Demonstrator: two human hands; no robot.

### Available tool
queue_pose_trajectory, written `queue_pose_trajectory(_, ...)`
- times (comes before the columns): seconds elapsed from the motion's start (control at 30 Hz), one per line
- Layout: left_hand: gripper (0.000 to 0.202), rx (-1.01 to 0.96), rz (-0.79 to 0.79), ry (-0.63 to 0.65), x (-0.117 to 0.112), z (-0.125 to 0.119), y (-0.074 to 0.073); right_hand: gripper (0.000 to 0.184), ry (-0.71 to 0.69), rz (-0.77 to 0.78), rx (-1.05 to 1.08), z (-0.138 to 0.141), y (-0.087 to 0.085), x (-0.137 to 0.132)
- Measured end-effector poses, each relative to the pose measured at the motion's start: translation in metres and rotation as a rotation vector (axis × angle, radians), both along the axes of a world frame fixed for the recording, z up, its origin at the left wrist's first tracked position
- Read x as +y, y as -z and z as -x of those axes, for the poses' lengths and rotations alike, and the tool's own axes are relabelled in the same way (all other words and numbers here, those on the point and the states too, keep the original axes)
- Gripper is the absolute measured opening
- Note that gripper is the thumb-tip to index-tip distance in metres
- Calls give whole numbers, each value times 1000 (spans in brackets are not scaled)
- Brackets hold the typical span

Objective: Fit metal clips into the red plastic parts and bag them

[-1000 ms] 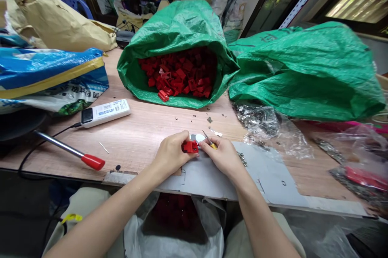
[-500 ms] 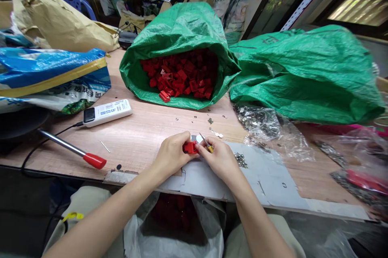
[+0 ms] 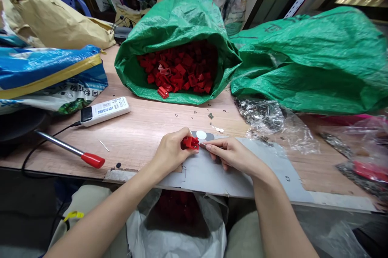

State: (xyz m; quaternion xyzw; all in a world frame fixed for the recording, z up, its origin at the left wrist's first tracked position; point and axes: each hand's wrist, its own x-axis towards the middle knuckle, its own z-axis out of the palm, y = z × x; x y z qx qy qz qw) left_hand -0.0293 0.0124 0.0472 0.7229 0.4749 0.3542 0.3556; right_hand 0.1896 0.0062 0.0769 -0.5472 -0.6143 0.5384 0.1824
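Note:
My left hand [image 3: 172, 149] is closed around a small red plastic housing [image 3: 190, 142], its open end facing right. My right hand [image 3: 233, 153] pinches a slim pointed tool [image 3: 202, 145], whose tip is at the housing's open end. Most of this tool is hidden by the fingers; its exact kind is unclear. Both hands are above a grey sheet [image 3: 209, 177] on the table. Just beyond them lies a white disc [image 3: 201, 134] between grey ones.
A green sack [image 3: 178, 15] of red housings [image 3: 182, 72] lies open behind my hands. Another green sack [image 3: 303, 68] and a clear bag of metal pieces [image 3: 266, 114] are at right. At left are a white device [image 3: 104, 111] and a red-tipped lever [image 3: 93, 160].
My right hand has shifted right and turned, bringing the tool from pointing upward to the housing's open end. My left hand still holds the housing. The view has shifted slightly.

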Motion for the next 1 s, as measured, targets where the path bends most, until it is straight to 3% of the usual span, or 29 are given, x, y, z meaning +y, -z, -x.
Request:
queue_pose_trajectory(0.43, 27, 12, 1, 9, 1, 1, -1, 49, -37, 13, -55, 2, 3, 1)
queue_pose_trajectory(1.0, 29, 81, -40, 25, 4, 2, -3, 33, -31, -72, -119, 13, 3, -2)
